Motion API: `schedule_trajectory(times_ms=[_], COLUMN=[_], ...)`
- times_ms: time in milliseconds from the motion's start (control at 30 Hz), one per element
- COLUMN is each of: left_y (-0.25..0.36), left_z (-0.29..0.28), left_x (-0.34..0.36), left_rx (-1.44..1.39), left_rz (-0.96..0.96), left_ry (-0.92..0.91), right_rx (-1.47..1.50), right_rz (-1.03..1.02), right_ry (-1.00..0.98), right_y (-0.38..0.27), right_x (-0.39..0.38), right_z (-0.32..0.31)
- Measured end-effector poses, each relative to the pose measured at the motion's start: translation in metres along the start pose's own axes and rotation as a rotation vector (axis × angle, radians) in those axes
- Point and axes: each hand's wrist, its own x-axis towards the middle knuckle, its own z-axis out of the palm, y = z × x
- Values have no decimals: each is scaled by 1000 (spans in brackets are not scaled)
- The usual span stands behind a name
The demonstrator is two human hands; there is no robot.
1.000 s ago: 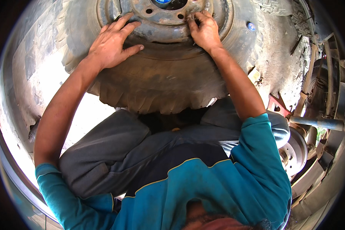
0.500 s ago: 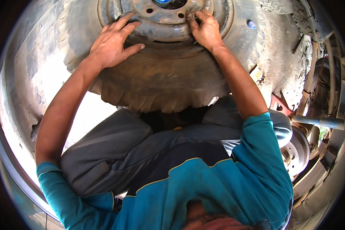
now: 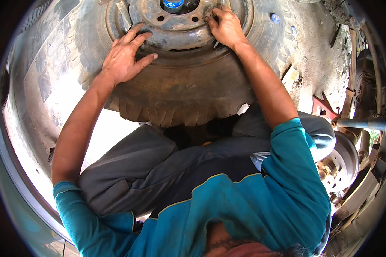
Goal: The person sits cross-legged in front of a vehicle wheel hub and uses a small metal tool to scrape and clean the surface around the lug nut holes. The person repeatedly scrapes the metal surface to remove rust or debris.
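A large worn tyre (image 3: 180, 94) lies in front of me with its steel wheel rim (image 3: 178, 39) facing up. My left hand (image 3: 125, 55) rests on the rim's left edge and the tyre sidewall, fingers spread and thumb apart. My right hand (image 3: 228, 29) is at the right side of the rim, thumb and fingers pinched together near a bolt hole. A thin dark tip (image 3: 216, 44) shows below this hand; what the fingers grip is mostly hidden. In the rim's centre opening is a blue, round-topped thing (image 3: 173, 5).
A flat metal bar (image 3: 124, 15) lies on the rim's left side. A small blue cap (image 3: 275, 18) sits on the tyre's right sidewall. To the right are a brake disc (image 3: 341, 162), a red metal bracket (image 3: 322, 108) and a grey-blue pipe (image 3: 361, 124). My bent legs (image 3: 128, 167) flank the tyre.
The view has shifted slightly, showing the wheel a little higher and more of the right-hand parts. Both hands keep their places on the rim; the thin tip under my right hand shows more plainly.
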Motion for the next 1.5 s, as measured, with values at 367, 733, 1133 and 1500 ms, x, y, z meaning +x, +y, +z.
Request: schedule_trajectory(times_ms=[367, 733, 1133, 1500], left_y=[3, 2, 0, -2], left_z=[0, 3, 3, 4], left_x=[2, 0, 0, 1], left_rx=[-7, 25, -24, -22], left_rz=[-19, -29, 4, 23], left_ry=[5, 14, 19, 34], right_rx=[48, 156, 30, 38], right_rz=[-18, -75, -17, -3], right_ry=[-17, 50, 101, 40], right_y=[-11, -5, 2, -5], right_x=[-8, -5, -7, -5], right_z=[6, 2, 12, 6])
